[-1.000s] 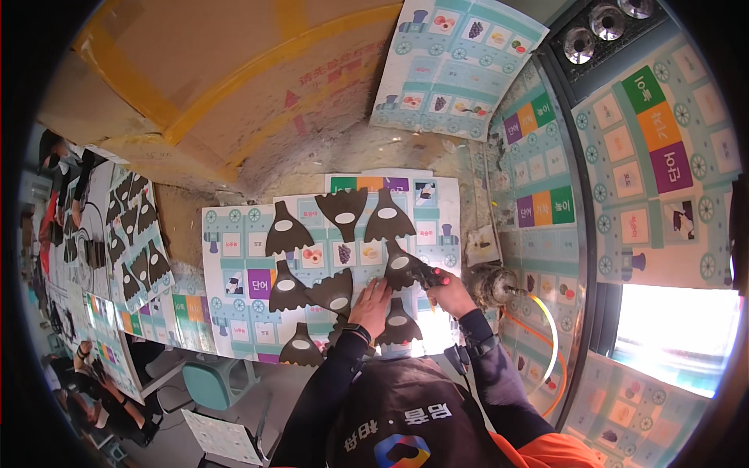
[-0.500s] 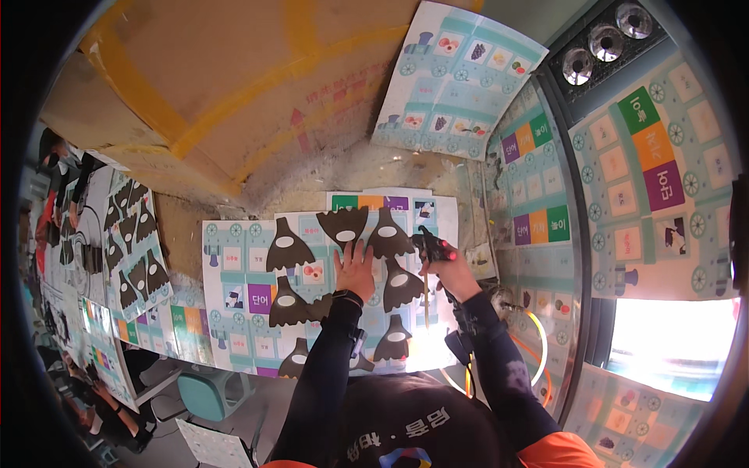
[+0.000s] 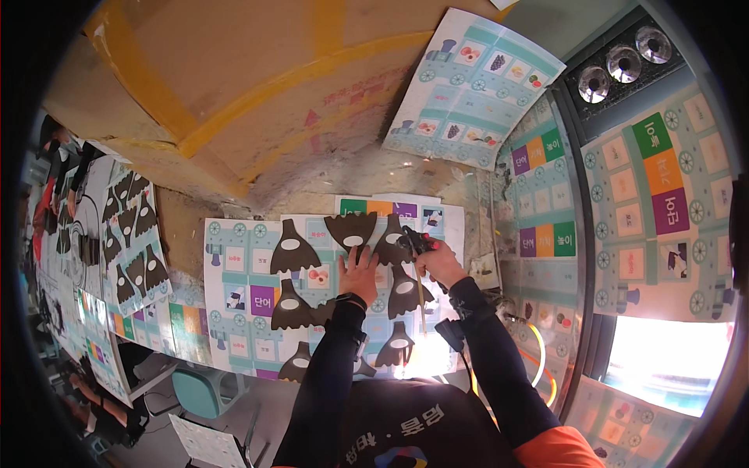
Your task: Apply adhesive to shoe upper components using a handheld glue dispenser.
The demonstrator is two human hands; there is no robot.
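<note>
My left hand (image 3: 358,278) lies flat with fingers spread, its fingertips at the lower edge of a dark fan-shaped piece (image 3: 340,226) with a white oval. My right hand (image 3: 442,264) is wrapped round a black gun-shaped tool (image 3: 416,239) with a red part. That tool is over the edge of another dark piece (image 3: 390,248). Several more such pieces with wavy edges, among them one at left (image 3: 295,251) and one below my right hand (image 3: 406,294), lie on printed teal-and-white sheets (image 3: 242,324). My left forearm partly hides some of them.
A large cardboard box (image 3: 257,78) with yellow tape stands behind the sheets. A printed board (image 3: 474,90) leans at the back right. Yellow and orange hoses (image 3: 540,355) hang by my right arm. At far left, other people sit near a table of similar pieces; a teal stool (image 3: 204,390) stands below.
My right hand and the tool have shifted slightly left, closer to the upper right dark piece. My left hand stays at the upper middle piece. The whole view has shifted a little.
</note>
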